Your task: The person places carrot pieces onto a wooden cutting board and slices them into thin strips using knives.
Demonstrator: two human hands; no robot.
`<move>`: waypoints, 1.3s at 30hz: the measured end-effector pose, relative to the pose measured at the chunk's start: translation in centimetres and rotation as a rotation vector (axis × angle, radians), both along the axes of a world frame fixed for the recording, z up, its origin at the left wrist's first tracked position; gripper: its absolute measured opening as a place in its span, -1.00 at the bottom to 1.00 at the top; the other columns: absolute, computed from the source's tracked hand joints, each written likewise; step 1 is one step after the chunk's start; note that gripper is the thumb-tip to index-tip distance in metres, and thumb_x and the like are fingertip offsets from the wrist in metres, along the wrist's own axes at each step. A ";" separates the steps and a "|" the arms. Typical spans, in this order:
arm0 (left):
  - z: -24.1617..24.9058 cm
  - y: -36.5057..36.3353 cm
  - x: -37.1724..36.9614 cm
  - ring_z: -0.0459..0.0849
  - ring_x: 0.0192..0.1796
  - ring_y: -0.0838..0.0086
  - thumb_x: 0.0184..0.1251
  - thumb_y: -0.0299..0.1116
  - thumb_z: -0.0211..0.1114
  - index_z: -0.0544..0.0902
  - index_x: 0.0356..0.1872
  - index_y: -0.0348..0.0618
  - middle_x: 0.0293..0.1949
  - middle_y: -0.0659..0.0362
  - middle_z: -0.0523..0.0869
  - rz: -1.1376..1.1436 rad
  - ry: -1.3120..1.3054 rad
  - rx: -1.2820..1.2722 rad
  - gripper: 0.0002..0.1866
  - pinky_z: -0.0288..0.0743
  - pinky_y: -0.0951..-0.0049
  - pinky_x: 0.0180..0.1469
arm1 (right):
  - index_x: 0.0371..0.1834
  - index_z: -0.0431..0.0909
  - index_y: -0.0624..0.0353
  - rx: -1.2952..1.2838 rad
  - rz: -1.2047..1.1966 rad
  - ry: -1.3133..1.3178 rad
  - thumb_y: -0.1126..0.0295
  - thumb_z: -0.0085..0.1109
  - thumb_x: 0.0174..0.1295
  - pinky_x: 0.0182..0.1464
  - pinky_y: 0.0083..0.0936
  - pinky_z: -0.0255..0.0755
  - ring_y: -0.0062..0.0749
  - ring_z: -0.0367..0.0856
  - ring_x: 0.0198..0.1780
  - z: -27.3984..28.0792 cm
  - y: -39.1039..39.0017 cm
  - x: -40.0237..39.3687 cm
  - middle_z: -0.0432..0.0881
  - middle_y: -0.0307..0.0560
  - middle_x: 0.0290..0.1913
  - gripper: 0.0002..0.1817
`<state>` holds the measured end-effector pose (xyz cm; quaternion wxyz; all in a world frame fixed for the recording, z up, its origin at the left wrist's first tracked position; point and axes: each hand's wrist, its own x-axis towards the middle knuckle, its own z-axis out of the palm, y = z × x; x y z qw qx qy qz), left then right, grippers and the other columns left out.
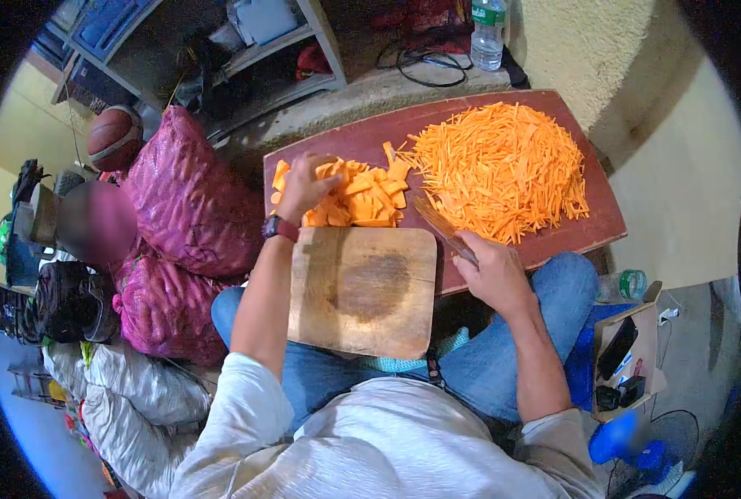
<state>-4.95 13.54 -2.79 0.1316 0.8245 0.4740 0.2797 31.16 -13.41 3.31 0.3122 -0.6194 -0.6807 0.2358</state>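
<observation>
My left hand (305, 187) reaches over the pile of orange slices (358, 195) at the left of the red table (470, 281), its fingers apart at the slices; whether it grips one is unclear. In my right hand (495, 270) is a knife (438, 220), its blade pointing up and left between the slices and a large heap of thin orange strips (503, 170). A wooden cutting board (362, 287) lies across the table's near edge and my lap, with a dark worn patch and nothing on it.
Pink mesh sacks (191, 195) stand at the left beside a basketball (115, 139). White sacks (137, 391) lie below them. A water bottle (488, 37) and black cable are behind the table. An open box (628, 358) is at the right.
</observation>
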 end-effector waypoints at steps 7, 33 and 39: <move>4.2 -6.3 2.5 0.65 0.38 -0.01 0.16 -0.08 0.74 0.85 0.19 -0.03 0.30 0.00 0.74 -0.004 0.091 0.053 -0.43 0.51 0.02 0.44 | 0.31 0.69 0.27 -0.010 0.013 -0.012 0.37 0.47 0.35 0.04 -0.02 0.70 0.26 0.86 0.00 0.1 0.7 -0.5 0.83 0.37 -0.06 -0.52; 3.1 -11.3 6.9 0.67 0.08 0.13 0.31 -0.15 0.57 0.79 0.02 -0.09 -0.12 0.07 0.83 0.074 0.280 0.169 -0.65 0.24 -0.12 0.23 | 0.29 0.72 0.24 -0.042 0.003 -0.053 0.35 0.50 0.33 0.00 -0.06 0.71 0.22 0.88 -0.06 -1.0 1.4 -0.5 0.84 0.35 -0.10 -0.53; 3.4 -12.1 6.3 0.70 0.05 0.17 0.32 -0.45 0.52 0.79 0.09 -0.11 -0.10 0.08 0.85 0.096 -0.108 0.199 -0.68 0.27 0.06 0.19 | 0.30 0.70 0.22 -0.047 -0.022 -0.024 0.33 0.47 0.36 -0.02 -0.01 0.71 0.23 0.87 -0.07 -1.2 1.3 -0.1 0.84 0.34 -0.12 -0.54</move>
